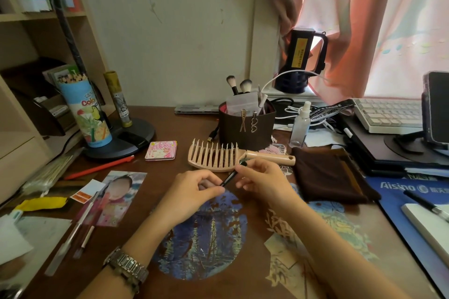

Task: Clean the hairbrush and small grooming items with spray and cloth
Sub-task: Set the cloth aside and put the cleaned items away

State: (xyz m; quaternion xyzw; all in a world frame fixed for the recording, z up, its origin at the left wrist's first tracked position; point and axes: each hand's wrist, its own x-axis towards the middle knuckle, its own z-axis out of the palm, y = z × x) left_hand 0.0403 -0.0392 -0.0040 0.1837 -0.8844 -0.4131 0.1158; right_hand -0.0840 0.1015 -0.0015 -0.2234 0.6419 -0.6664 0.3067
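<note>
Both hands are holding a slim black brush [232,174] just in front of the hairbrush [220,158], which is lying on the desk [155,177] with its teeth pointing up and its handle toward the dark brown cloth [328,175]. The left hand [194,192] is pinching the lower end of the slim black brush between thumb and fingers, while the right hand [263,177] is gripping its upper end near the hairbrush handle. Behind the hairbrush, a brown organizer [245,126] is holding makeup brushes and clips. The spray bottle [301,124] is standing upright just beyond the cloth, beside the organizer.
</note>
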